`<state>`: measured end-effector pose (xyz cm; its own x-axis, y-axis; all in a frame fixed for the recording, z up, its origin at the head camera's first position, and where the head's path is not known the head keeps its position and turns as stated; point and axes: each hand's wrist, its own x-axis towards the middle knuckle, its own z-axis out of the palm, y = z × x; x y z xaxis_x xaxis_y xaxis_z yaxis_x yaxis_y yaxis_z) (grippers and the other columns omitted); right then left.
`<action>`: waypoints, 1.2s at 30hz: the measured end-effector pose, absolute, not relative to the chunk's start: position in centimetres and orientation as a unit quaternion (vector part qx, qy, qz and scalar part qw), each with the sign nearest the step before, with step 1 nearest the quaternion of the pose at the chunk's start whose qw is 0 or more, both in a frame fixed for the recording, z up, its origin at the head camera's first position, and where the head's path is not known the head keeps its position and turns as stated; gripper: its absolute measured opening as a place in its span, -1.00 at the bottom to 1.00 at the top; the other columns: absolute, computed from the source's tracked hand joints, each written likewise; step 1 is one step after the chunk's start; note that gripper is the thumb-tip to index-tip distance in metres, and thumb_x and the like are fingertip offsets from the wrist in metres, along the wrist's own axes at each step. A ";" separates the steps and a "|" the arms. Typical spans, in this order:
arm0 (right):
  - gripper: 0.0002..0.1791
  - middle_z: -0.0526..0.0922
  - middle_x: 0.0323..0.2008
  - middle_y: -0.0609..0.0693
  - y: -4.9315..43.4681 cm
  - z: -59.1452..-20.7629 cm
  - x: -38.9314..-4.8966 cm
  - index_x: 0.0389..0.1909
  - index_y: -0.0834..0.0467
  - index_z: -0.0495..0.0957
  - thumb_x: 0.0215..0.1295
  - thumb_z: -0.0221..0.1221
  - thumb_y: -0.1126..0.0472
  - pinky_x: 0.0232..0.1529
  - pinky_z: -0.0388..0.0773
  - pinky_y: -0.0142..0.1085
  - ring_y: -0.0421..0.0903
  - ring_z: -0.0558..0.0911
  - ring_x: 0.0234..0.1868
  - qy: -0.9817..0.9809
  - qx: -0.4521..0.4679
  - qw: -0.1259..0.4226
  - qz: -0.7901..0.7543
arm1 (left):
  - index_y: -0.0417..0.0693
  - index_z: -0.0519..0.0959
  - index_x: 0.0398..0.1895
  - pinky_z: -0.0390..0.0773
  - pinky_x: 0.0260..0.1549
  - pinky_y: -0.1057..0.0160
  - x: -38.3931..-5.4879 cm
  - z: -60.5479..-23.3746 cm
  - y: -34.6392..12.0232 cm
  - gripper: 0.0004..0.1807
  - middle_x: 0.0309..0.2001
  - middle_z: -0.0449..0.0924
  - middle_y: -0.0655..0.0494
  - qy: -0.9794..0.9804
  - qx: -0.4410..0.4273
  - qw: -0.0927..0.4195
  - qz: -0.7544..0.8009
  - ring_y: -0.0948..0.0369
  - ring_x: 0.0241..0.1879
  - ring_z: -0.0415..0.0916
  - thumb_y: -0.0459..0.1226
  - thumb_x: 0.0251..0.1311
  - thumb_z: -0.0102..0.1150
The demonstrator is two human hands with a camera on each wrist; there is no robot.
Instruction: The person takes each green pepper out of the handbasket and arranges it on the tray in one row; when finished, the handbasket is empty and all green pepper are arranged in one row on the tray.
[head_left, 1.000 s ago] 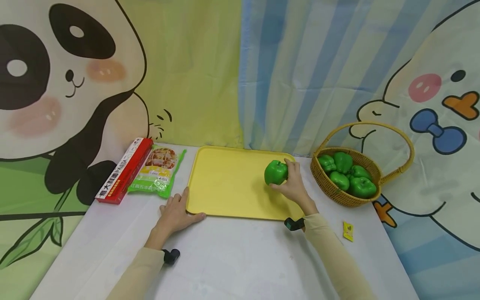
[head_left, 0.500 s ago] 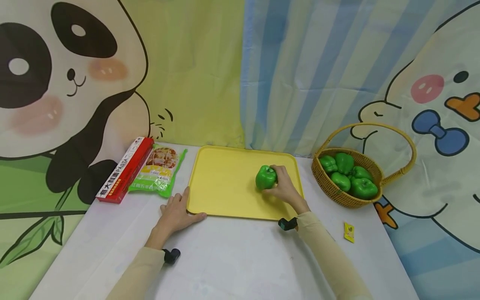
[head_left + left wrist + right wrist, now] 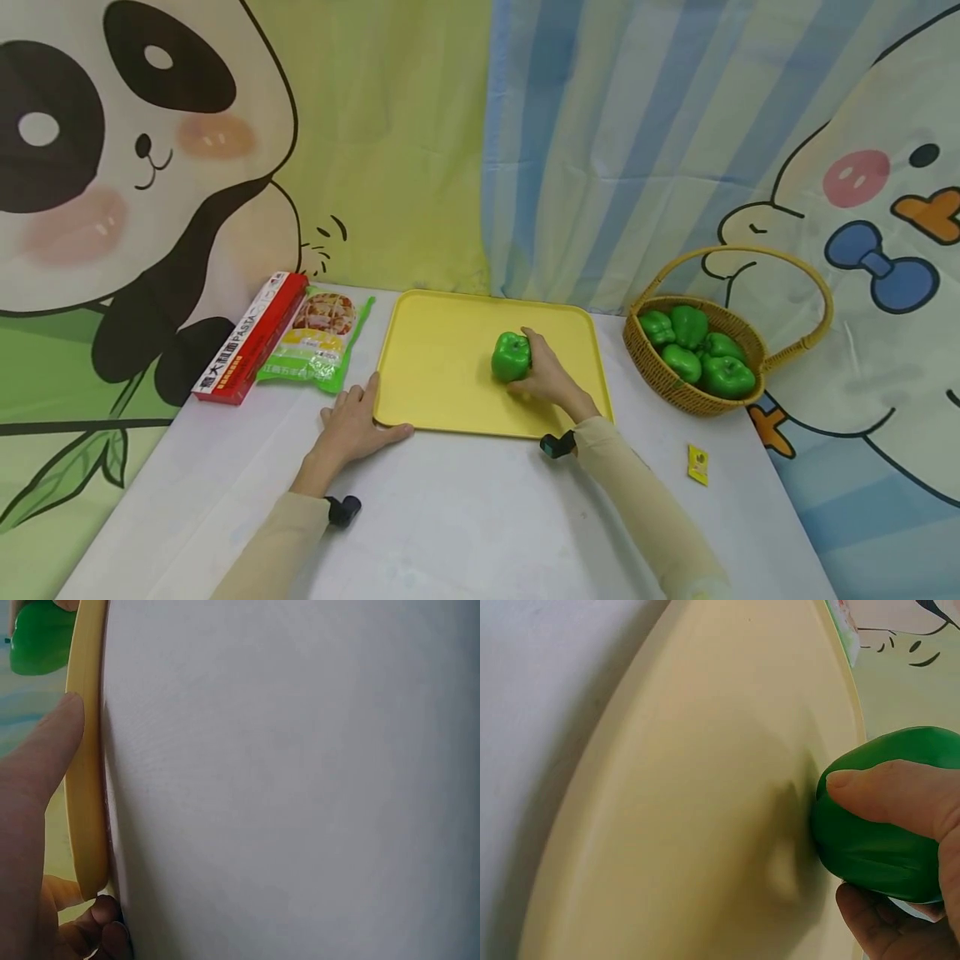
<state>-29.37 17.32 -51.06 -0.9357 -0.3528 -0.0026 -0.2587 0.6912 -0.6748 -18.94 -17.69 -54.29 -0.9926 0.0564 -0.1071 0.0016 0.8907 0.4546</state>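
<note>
My right hand (image 3: pixel 550 372) holds a green bell pepper (image 3: pixel 511 357) over the yellow tray (image 3: pixel 442 350). The right wrist view shows the thumb laid along the pepper (image 3: pixel 877 851) and a finger beneath it, with a shadow on the tray (image 3: pixel 705 712). At the tray's near left corner rests my left hand (image 3: pixel 351 427), fingers spread. Its thumb (image 3: pixel 64 735) touches the outer rim of the tray (image 3: pixel 86 802) in the left wrist view, with other fingertips by the corner.
A wicker basket (image 3: pixel 651 377) with several green bell peppers stands to the right. Near it lies a small yellow packet (image 3: pixel 697 464). On the left are a red pasta box (image 3: pixel 255 337) and a green food bag (image 3: pixel 318 337). A printed curtain (image 3: pixel 405 150) hangs behind.
My right hand has carried the bell pepper leftward and slightly lower, toward the middle of the tray. The left hand has stayed at the tray's corner.
</note>
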 end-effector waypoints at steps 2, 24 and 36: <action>0.23 0.25 0.38 0.25 16.8 -51.1 -29.5 0.57 0.21 -0.07 -0.02 0.55 0.23 0.37 0.30 0.22 0.27 0.36 0.39 0.915 -0.171 0.071 -0.359 | -0.19 -0.07 0.61 0.20 -0.16 -0.09 -19.0 -54.3 -17.7 0.40 0.08 0.39 -0.23 0.971 0.015 0.060 0.231 -0.04 -0.05 0.24 0.47 -0.09 0.27; 0.15 0.27 0.36 0.22 10.9 -51.3 -30.6 0.55 0.20 -0.03 0.04 0.51 0.24 0.37 0.33 0.17 0.20 0.37 0.38 0.903 -0.213 0.087 -0.362 | -0.18 -0.08 0.61 0.18 -0.16 -0.08 -18.9 -54.4 -17.6 0.38 0.08 0.38 -0.22 0.971 0.014 0.063 0.228 -0.04 -0.04 0.23 0.44 -0.07 0.30; 0.13 0.28 0.35 0.19 8.0 -51.2 -31.2 0.54 0.15 -0.04 0.06 0.50 0.24 0.41 0.32 0.10 0.15 0.37 0.38 0.908 -0.232 0.086 -0.338 | -0.18 -0.08 0.61 0.15 -0.20 -0.04 -19.0 -54.6 -17.7 0.39 0.04 0.37 -0.20 0.971 0.015 0.061 0.231 -0.04 -0.06 0.23 0.48 -0.09 0.26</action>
